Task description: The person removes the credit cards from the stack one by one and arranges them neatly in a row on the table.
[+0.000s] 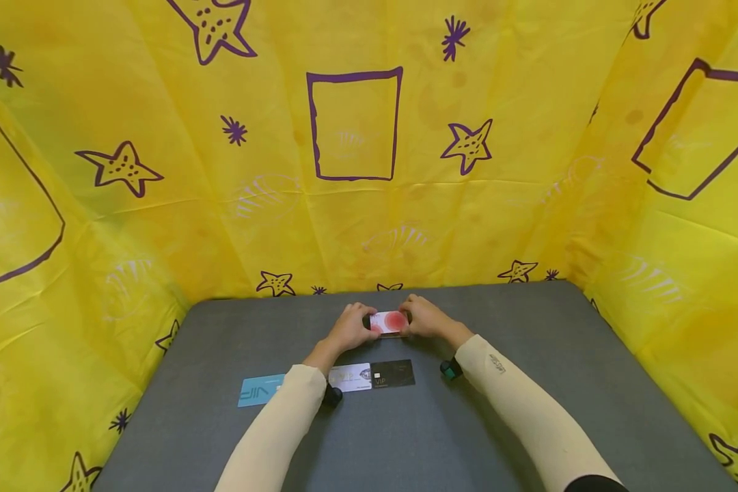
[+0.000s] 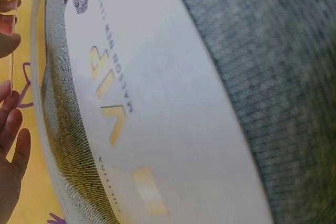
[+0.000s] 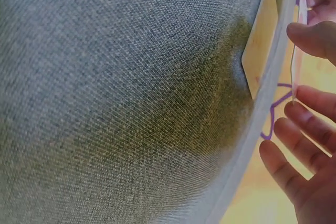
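Both hands hold a small white card with pink-red circles (image 1: 387,322) above the far part of the grey table. My left hand (image 1: 352,326) pinches its left end, and my right hand (image 1: 429,317) pinches its right end. In both wrist views the held card (image 3: 298,59) appears nearly edge-on between fingers and thumbs. Nearer me lie a blue card (image 1: 260,391), a white VIP card (image 2: 173,103) and a black VIP card (image 1: 393,374) in a row; the left forearm partly covers the blue and white ones.
On the table (image 1: 498,424) beneath the held card lies a flat, card-like thing (image 3: 261,40) with a yellowish sheen; the hands and held card mostly hide it in the head view. A yellow cloth (image 1: 357,225) with purple drawings stands behind the table and along both sides.
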The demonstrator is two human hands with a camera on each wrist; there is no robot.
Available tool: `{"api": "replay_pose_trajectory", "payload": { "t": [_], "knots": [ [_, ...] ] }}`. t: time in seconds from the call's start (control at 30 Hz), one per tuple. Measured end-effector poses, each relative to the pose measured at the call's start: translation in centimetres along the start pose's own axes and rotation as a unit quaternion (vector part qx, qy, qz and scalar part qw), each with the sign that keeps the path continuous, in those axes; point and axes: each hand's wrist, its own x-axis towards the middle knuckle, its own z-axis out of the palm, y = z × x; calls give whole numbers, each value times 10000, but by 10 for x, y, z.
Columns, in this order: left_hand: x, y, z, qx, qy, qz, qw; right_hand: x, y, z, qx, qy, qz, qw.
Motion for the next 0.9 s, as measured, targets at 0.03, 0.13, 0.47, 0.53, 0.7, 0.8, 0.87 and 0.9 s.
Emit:
{"api": "replay_pose_trajectory", "payload": {
  "t": [0.03, 0.13, 0.47, 0.53, 0.7, 0.8, 0.87, 0.9],
  "knots": [
    [0, 1, -1, -7, 17, 18, 10000, 0, 0, 0, 13, -1, 4, 10000],
    [-1, 3, -2, -59, 40, 18, 10000, -2, 1, -2, 31, 47, -20, 10000],
    [-4, 9, -6, 59, 154, 39, 9999, -9, 0, -6, 119, 251, -179, 9995],
    [-5, 10, -7, 88, 203, 64, 9997, -11, 0, -6, 143, 285, -187, 9993],
    [-7, 11, -8, 2, 249, 89, 9997, -18, -3, -8, 236, 466, -252, 9983],
    [-9, 13, -8, -103, 222, 104, 9996, -24, -3, -8, 310, 579, -303, 9974],
    [-11, 14, -9, -159, 221, 159, 9995, -27, -2, -8, 349, 662, -344, 9966],
    [-12, 15, -9, -186, 230, 199, 9994, -28, -2, -8, 378, 704, -365, 9961]
  ]
}}
